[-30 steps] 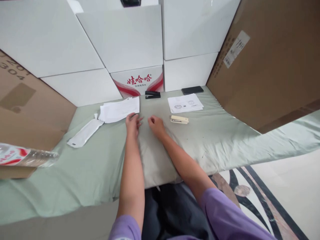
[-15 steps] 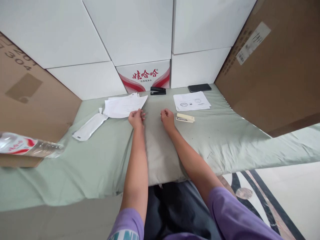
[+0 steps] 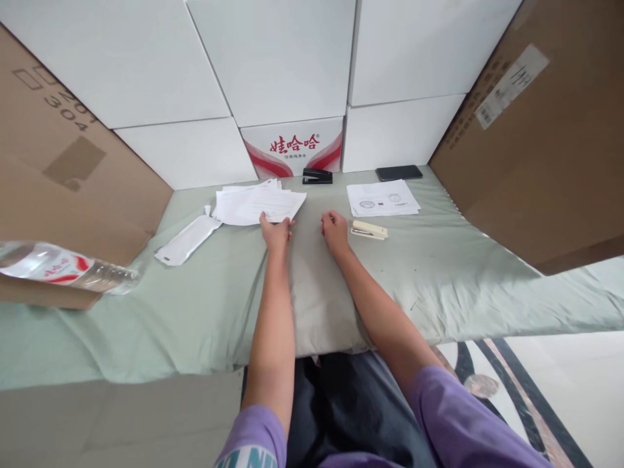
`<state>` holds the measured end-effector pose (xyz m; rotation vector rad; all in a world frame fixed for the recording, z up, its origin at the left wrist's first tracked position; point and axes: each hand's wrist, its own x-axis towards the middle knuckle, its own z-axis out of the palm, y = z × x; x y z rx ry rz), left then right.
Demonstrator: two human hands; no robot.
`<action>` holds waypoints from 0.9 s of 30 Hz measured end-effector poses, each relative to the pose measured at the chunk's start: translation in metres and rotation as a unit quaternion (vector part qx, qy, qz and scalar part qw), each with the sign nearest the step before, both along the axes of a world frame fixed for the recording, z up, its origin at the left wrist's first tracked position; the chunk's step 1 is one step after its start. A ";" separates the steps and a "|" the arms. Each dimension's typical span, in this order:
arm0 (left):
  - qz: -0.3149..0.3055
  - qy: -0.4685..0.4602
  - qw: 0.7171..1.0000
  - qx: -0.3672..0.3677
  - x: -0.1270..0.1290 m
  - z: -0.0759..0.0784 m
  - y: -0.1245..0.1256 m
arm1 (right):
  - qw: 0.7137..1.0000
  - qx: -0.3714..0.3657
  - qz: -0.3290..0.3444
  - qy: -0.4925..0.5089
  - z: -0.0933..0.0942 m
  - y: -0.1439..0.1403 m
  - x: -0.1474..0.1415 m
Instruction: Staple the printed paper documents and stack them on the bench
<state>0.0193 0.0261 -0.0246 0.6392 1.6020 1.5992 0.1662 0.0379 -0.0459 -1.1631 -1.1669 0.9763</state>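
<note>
Left hand (image 3: pixel 275 233) grip pinches near edge of white printed paper sheet (image 3: pixel 266 205); right hand (image 3: pixel 335 230) loosely curled, empty, beside cream stapler (image 3: pixel 369 229) on green-clothed tabletop (image 3: pixel 439 260).

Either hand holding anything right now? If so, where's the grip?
The left hand pinches the top sheet of the paper stack at its near edge. The right hand is curled on the cloth beside the beige stapler, holding nothing visible.

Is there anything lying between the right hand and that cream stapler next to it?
Nothing visible. The right hand rests on the green cloth just left of the cream stapler, with only bare cloth between them. The left hand is at the edge of the loose papers, away from that gap.
</note>
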 end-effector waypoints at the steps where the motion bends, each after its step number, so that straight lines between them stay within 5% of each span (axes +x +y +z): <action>1: -0.017 0.037 0.999 0.008 0.002 0.001 -0.002 | 1.000 -0.008 0.010 0.003 0.001 0.001 0.000; 6: -0.147 0.090 0.984 0.054 0.020 0.009 -0.013 | 0.991 -0.077 0.095 0.045 0.005 0.008 0.004; 11: -0.191 0.080 0.977 0.051 0.030 0.008 -0.016 | 0.982 -0.117 0.090 0.122 0.003 0.014 0.008; 21: -0.064 -0.145 0.987 -0.002 0.018 -0.001 0.005 | 0.975 -0.146 0.046 0.159 0.005 0.015 0.010; 27: -0.081 -0.089 0.992 0.024 0.010 -0.007 0.008 | 0.974 -0.154 0.047 0.158 0.006 0.013 0.012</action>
